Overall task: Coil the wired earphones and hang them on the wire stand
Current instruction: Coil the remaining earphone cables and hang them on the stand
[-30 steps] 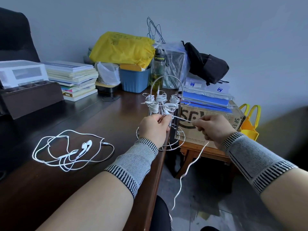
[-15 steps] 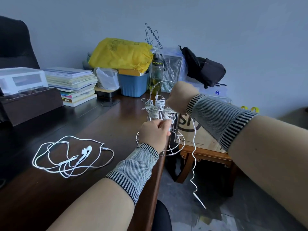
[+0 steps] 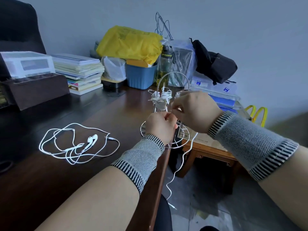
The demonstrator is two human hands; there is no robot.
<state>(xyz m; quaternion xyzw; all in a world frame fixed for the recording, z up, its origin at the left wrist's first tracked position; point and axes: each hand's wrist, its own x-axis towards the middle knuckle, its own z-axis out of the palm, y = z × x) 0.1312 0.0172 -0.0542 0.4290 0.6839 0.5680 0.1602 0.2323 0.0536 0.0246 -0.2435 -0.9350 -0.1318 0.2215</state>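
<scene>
White earphone cord (image 3: 180,161) is pinched by both hands, left (image 3: 160,125) and right (image 3: 196,110), beside the wire stand (image 3: 173,80).

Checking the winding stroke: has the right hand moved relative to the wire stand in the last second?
Yes. The right hand swung from right of the wire stand, over its top, back down beside the left hand.

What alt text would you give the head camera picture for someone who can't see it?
Both hands, left hand and right hand, wind a white earphone cable before a wire stand holding coiled earphones; loose earphones lie on the dark desk.
</scene>
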